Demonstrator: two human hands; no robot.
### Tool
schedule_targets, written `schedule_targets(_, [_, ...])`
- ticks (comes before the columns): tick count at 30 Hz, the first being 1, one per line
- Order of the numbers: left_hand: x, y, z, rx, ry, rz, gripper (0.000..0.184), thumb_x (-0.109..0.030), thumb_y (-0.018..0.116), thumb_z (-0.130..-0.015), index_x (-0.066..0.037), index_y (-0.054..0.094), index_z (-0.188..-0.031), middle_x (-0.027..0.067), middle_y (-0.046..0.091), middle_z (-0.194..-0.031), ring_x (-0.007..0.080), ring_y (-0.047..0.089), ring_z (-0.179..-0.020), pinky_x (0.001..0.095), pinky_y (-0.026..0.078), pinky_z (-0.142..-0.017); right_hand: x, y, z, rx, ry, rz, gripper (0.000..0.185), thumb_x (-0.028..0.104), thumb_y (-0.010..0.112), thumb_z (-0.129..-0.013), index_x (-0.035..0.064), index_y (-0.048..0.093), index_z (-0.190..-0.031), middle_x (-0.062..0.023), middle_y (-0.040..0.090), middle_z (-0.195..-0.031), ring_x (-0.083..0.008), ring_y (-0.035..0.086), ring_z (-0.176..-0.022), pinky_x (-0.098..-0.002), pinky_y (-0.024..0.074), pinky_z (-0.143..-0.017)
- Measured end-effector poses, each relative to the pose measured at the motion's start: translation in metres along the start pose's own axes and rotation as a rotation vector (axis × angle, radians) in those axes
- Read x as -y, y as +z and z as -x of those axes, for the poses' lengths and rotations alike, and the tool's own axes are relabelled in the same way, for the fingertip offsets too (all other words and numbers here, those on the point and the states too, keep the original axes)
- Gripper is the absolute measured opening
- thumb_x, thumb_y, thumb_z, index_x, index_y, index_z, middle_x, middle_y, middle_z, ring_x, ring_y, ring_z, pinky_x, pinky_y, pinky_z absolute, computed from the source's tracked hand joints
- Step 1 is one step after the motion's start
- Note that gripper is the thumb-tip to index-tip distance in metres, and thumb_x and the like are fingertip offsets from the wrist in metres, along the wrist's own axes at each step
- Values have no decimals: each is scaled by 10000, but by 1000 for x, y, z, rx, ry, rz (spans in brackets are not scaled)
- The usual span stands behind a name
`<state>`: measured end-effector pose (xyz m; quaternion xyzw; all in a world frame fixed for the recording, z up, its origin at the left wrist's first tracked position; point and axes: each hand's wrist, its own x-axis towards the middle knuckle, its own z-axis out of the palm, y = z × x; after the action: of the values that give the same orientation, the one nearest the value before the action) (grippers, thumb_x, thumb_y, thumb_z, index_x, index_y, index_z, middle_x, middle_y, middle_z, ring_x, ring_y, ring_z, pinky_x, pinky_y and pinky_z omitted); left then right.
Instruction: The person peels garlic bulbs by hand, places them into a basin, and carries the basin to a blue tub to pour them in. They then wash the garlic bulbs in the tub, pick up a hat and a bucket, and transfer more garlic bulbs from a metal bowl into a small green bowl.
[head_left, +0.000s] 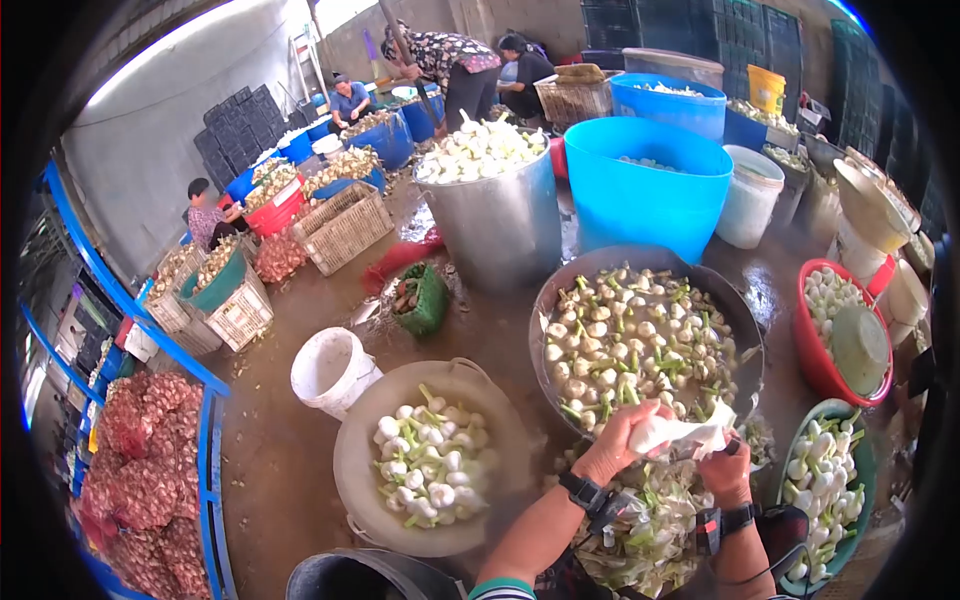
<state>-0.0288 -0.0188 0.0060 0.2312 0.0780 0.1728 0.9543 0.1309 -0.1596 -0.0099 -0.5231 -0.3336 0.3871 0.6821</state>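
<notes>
Over the near edge of a wide dark basin (748, 350) of garlic bulbs with green stems, my left hand (628, 440) is closed round a white garlic bulb (662, 432). My right hand (727, 470) grips the other end, where loose papery white skin flares out. Some of its fingers are hidden behind that skin. Below both hands lies a heap of peeled-off garlic skins (650, 525). To the left, a round pan (365, 470) holds clean white bulbs in cloudy water. A green basin (855, 520) of white bulbs with stems stands at the right.
A white bucket (335, 372) and a dark bucket (350, 580) stand left. Ahead are a metal pot (500, 225) heaped with garlic and a blue tub (640, 200). A red basin (815, 355) is right. A blue rail (212, 470) borders netted garlic sacks. Several people work farther back.
</notes>
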Motion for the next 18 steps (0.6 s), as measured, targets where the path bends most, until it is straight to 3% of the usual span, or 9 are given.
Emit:
schedule_targets(2, [-3,10,5,-106,130,5,291,-295,519,-818,-16,561,-893,149,577,-839,270,567,-611,307,461,-463,-5,-19,6,-194,235,-917,153,145,538,-794,38,545,-903,-71,599,-893,-216,571,-802,-364,470,-636])
schedule_targets(4, [-14,5,7,-210,279,193,319,-300,511,-809,-5,574,-912,169,585,-929,300,586,-737,357,495,-565,-6,-36,15,-165,296,-855,147,103,530,-769,58,557,-906,-67,600,-885,-224,568,-786,-369,464,-618])
schedule_targets(6, [-30,-5,12,-187,355,121,348,-306,507,-786,-2,583,-937,187,580,-1003,342,579,-856,424,503,-672,-14,-44,22,-131,469,-575,222,82,567,-722,47,585,-940,-79,614,-859,-231,577,-764,-356,463,-614])
schedule_targets(8, [-34,-3,9,-216,423,269,358,-303,495,-787,5,586,-946,183,574,-1056,339,553,-953,435,481,-769,-56,-57,31,329,512,675,336,63,572,-710,30,570,-1044,-93,624,-851,-216,590,-770,-337,466,-608])
schedule_targets(10, [-34,-4,7,-184,457,219,344,-281,480,-798,9,589,-946,180,569,-1089,329,527,-1023,426,450,-844,-44,-25,38,450,116,1286,383,66,558,-737,-3,528,-1113,-103,629,-855,-188,592,-809,-310,468,-604])
schedule_targets(11, [-32,-12,4,-77,477,118,334,-244,474,-811,18,576,-992,167,538,-1156,289,508,-1066,401,431,-885,-27,-6,27,314,219,965,369,79,556,-754,4,533,-1114,-100,630,-867,-181,589,-825,-299,467,-609])
schedule_targets(14, [-21,1,-3,-208,593,-264,345,-202,473,-823,29,546,-1068,148,492,-1219,249,483,-1100,370,396,-928,38,51,-9,21,360,1,345,129,571,-794,13,547,-1118,-62,626,-863,-167,583,-800,-275,465,-604])
schedule_targets(15, [-15,-7,-8,-166,631,-439,366,-192,453,-850,25,512,-1138,136,448,-1266,225,465,-1115,330,358,-959,45,61,-21,71,293,2,316,143,578,-799,9,559,-1084,-48,617,-838,-156,578,-764,-274,466,-601])
schedule_targets(18, [-8,6,-14,-365,490,-702,402,-293,409,-874,5,541,-1111,119,521,-1101,197,519,-953,305,403,-819,49,73,-42,134,240,171,228,165,583,-813,-18,579,-947,-33,589,-769,-117,555,-670,-264,463,-603])
